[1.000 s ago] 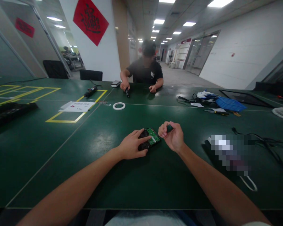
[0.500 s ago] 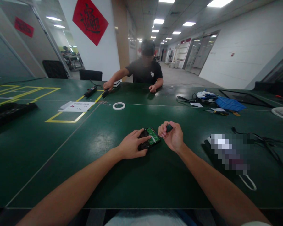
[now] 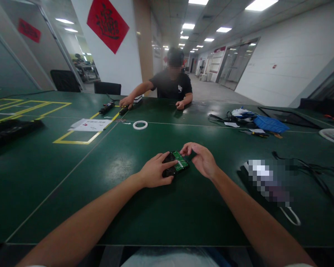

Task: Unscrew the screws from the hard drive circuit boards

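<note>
A hard drive (image 3: 180,162) lies on the green table under my left hand (image 3: 157,171), its green circuit board facing up. The fingers of that hand spread across the drive's left part, with the thumb at the near edge, gripping it against the table. At the drive's far right corner is my right hand (image 3: 199,157), its fingers bent and their tips close together at the board's edge. A dark gap shows between those fingers and the palm; whatever they hold, if anything, is hidden.
Across the table a person (image 3: 172,81) reaches for a black tool (image 3: 124,110). A white tape roll (image 3: 140,125) and papers (image 3: 91,125) lie ahead. To the right are a blue pouch (image 3: 269,122), pliers (image 3: 257,133), black cables (image 3: 314,168) and a blurred-out item (image 3: 267,181).
My right hand has turned and uncurled somewhat, its fingertips moving left to the drive's corner. My left hand stays on the drive. The other person's reaching hand has shifted slightly left.
</note>
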A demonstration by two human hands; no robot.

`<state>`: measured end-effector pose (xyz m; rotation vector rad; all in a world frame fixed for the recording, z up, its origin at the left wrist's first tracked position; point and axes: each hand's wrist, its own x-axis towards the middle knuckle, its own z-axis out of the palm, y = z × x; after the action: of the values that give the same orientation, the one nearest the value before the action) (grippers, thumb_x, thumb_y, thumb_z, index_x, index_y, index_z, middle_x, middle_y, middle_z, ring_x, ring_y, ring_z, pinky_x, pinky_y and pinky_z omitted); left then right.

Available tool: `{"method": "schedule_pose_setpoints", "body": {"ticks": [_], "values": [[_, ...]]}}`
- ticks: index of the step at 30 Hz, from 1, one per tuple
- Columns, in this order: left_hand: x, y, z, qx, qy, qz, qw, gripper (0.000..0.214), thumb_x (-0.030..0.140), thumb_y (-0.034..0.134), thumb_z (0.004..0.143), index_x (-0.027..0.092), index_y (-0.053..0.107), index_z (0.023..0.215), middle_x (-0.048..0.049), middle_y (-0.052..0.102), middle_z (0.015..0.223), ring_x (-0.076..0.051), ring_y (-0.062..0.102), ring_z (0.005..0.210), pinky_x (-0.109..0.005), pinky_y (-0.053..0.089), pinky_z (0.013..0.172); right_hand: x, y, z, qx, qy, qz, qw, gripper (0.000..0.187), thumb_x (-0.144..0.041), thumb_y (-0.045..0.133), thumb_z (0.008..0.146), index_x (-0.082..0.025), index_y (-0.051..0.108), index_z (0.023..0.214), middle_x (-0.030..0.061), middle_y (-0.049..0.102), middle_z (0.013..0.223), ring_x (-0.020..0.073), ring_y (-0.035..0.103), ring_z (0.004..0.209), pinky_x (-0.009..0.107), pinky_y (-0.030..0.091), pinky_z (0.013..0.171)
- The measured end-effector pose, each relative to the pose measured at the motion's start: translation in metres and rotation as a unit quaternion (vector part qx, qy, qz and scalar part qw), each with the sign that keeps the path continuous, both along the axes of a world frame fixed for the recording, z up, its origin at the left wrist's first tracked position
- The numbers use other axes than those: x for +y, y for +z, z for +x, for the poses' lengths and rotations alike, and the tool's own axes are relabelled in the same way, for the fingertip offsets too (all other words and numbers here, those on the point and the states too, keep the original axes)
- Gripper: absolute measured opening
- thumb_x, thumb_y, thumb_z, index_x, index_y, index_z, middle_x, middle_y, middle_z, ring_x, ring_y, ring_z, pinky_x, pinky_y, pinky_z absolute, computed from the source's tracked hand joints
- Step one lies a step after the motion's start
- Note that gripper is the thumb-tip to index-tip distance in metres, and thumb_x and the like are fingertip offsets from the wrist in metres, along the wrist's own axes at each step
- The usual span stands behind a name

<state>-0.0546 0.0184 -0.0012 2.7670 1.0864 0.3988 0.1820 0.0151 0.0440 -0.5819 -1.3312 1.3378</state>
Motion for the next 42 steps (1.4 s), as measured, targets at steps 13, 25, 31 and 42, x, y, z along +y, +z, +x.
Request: {"method": "schedule_pose_setpoints", "body": {"ticks": [13,25,31,42], "values": [[0.0,0.0,0.001,0.0,-0.004,0.003,1.0,0.068,0.053,0.067,0.086,0.033,0.052,0.149,-0.0098,0.033,0.163,-0.039,0.042,0.14,-0.052,0.041,0.113,0.003,0.0,0.011,0.0,0.018,-0.024,1.0,0.025,-0.035,0.057,0.089,-0.017,0.074,0.084,0.0065,0.061,0.081,0.0186,0.056,0.079,0.032,0.044,0.077],[0.008,0.007,0.011,0.012,-0.029,-0.007,0.999,0.069,0.047,0.073,0.079,0.025,0.055,0.142,-0.0111,0.034,0.163,-0.04,0.046,0.132,-0.056,0.044,0.105,0.002,0.001,0.006,0.028,0.04,-0.059,0.997,0.031,-0.039,0.049,0.09,-0.018,0.072,0.087,0.0024,0.053,0.065,0.0188,0.054,0.066,0.034,0.044,0.069],[0.008,0.005,0.01,0.017,-0.025,-0.013,0.999,0.071,0.048,0.07,0.08,0.027,0.05,0.144,-0.0086,0.038,0.162,-0.042,0.044,0.132,-0.056,0.044,0.103,0.005,0.0,0.014,0.002,0.007,-0.037,0.999,0.033,-0.039,0.05,0.089,-0.018,0.076,0.087,0.0065,0.06,0.08,0.0208,0.056,0.08,0.037,0.046,0.08],[0.009,0.002,0.011,0.01,-0.024,-0.013,1.0,0.07,0.048,0.07,0.081,0.026,0.049,0.144,-0.0082,0.037,0.162,-0.042,0.043,0.132,-0.056,0.044,0.102,0.004,0.009,0.025,-0.112,0.005,0.013,0.994,0.01,-0.031,0.063,0.089,-0.021,0.063,0.089,0.0044,0.071,0.097,0.0208,0.063,0.097,0.038,0.044,0.093]]}}
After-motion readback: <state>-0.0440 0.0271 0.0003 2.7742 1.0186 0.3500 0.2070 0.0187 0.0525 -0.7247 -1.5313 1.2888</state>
